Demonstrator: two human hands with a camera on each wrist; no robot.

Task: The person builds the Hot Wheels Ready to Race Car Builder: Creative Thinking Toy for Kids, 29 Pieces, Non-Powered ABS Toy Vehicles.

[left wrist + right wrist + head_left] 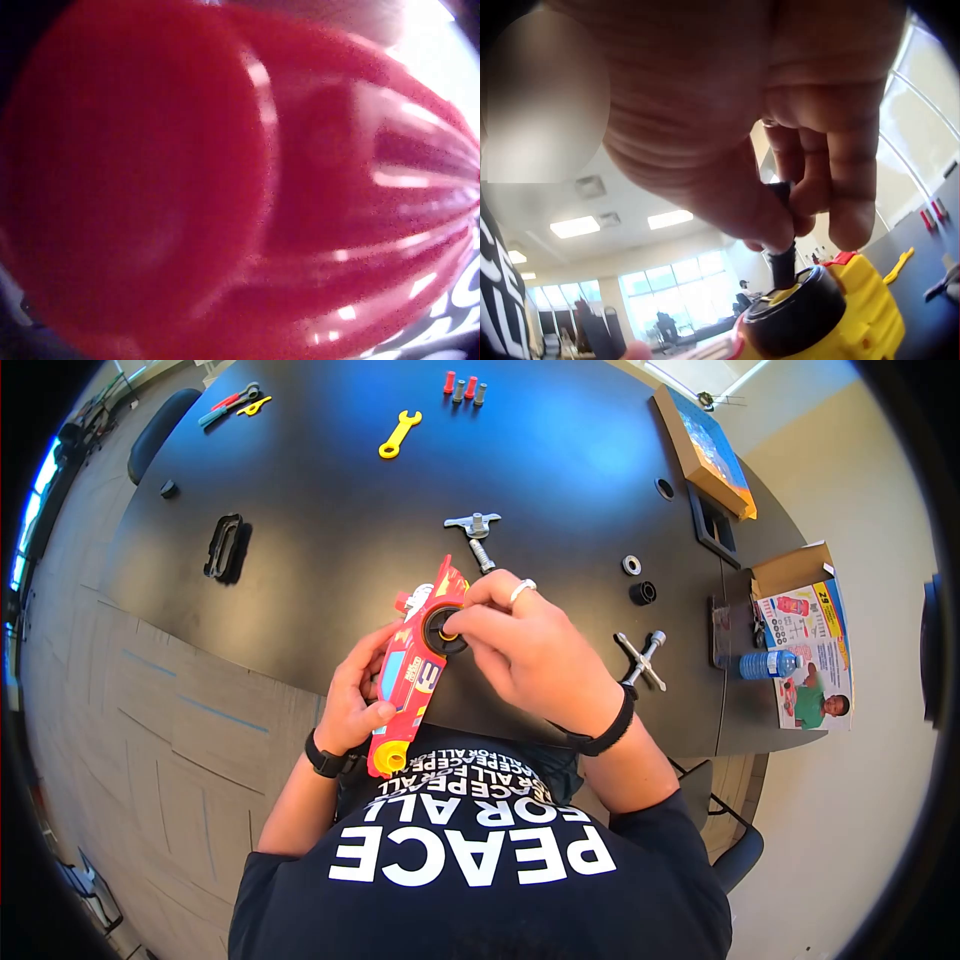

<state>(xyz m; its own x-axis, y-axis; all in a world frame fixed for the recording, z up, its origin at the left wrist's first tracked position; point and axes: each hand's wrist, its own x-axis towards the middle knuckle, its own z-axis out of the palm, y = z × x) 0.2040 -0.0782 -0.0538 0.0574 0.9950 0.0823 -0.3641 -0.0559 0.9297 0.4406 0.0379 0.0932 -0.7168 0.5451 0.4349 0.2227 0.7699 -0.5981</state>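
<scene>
My left hand [350, 695] grips a red toy race car [408, 685] by its body, tilted on end above my lap. The car's red shell [315, 165] fills the left wrist view, close and blurred. With thumb and fingers, my right hand [530, 645] pinches a dark bolt-like peg [783, 266]. The peg's lower end stands in the hub of a black wheel [802, 319] on the car's side. Yellow plastic of the car's underside [866, 304] shows beside the wheel. In the head view my right fingers cover the peg.
On the dark table lie a grey power-tool-like toy [475, 525], a cross wrench [642, 660], a loose black wheel [643, 593], a grey ring [631, 565], a yellow wrench [400, 435] and several red and grey pegs [470, 388]. A water bottle [768, 665] and boxes [705, 450] line the right.
</scene>
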